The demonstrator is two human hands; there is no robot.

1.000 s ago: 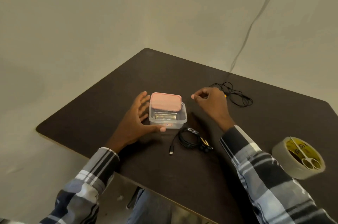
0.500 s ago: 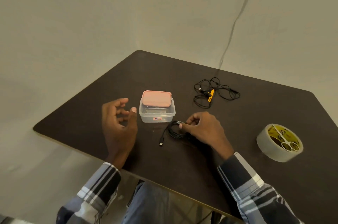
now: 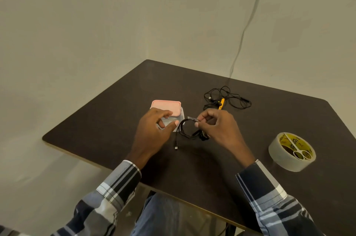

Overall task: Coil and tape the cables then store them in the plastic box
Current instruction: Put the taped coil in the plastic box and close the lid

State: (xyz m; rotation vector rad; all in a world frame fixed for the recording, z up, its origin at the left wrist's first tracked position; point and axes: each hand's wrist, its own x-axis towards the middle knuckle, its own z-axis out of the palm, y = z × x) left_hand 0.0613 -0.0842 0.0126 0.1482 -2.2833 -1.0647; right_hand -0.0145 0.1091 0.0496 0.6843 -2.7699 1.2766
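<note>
My right hand (image 3: pixel 218 128) pinches a coiled black cable (image 3: pixel 185 130) lifted off the dark table (image 3: pixel 115 104); a bit of clear tape shows at its top and one plug end (image 3: pixel 176 147) dangles below. My left hand (image 3: pixel 154 130) hovers just left of the coil, its fingers loosely curled, holding nothing, in front of the clear plastic box (image 3: pixel 182 118). The box's pink lid (image 3: pixel 166 106) lies on top of it. A second, tangled black cable with a yellow part (image 3: pixel 225 99) lies behind the hands.
A roll of clear tape (image 3: pixel 291 152) with small scissors (image 3: pixel 300 154) resting in its core stands at the right of the table. A thin wire (image 3: pixel 248 22) runs up the wall behind. The table's near edge is close to my lap.
My right hand has picked the coiled cable up from the table and raised it. My left hand let go of the box earlier and has moved in beside the coil.
</note>
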